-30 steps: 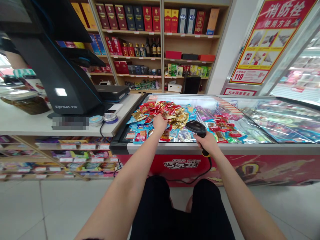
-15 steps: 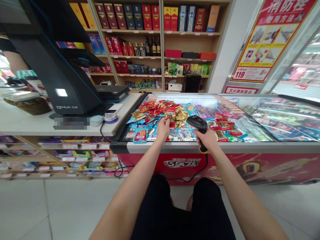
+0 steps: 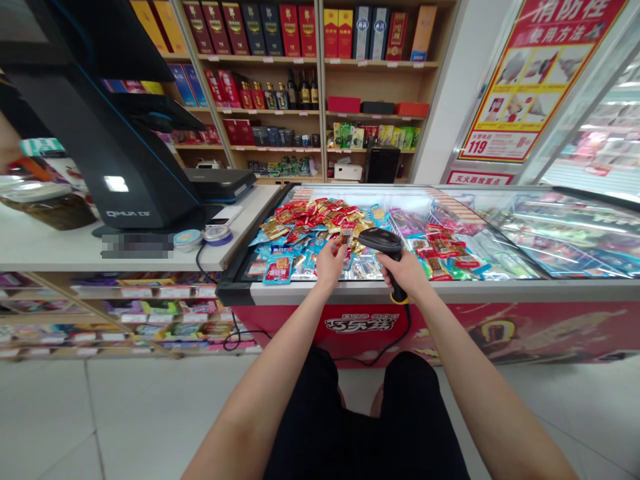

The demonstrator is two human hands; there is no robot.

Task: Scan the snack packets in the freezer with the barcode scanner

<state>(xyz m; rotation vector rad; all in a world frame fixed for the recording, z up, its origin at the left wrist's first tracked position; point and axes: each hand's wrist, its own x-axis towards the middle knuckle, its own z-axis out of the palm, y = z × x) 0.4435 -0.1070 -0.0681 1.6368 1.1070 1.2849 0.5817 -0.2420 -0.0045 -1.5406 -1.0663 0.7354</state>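
Observation:
My left hand (image 3: pixel 330 261) pinches a small snack packet (image 3: pixel 345 236), held up just left of the scanner's head. In my right hand (image 3: pixel 406 272) is a black barcode scanner (image 3: pixel 381 239), its fingers wrapped round the handle and its head pointing left toward the packet. Behind my left hand a pile of red, gold and blue snack packets (image 3: pixel 305 217) lies on the glass top of a chest freezer (image 3: pixel 450 291). A smaller group of red packets (image 3: pixel 443 250) lies to the right of the scanner.
On the left, a counter (image 3: pixel 210 257) carries a black checkout machine (image 3: pixel 135 180), a phone (image 3: pixel 226 215), small round tubs (image 3: pixel 188 240) and a lidded jar (image 3: pixel 50 203). The scanner's cable (image 3: pixel 395 347) hangs before the freezer. Shelves (image 3: pixel 260 112) of boxes and bottles stand behind. A person's arm shows at far left.
My left hand has lifted a packet from the pile and brought it right, up to the scanner. The scanner has shifted slightly left, toward the packet.

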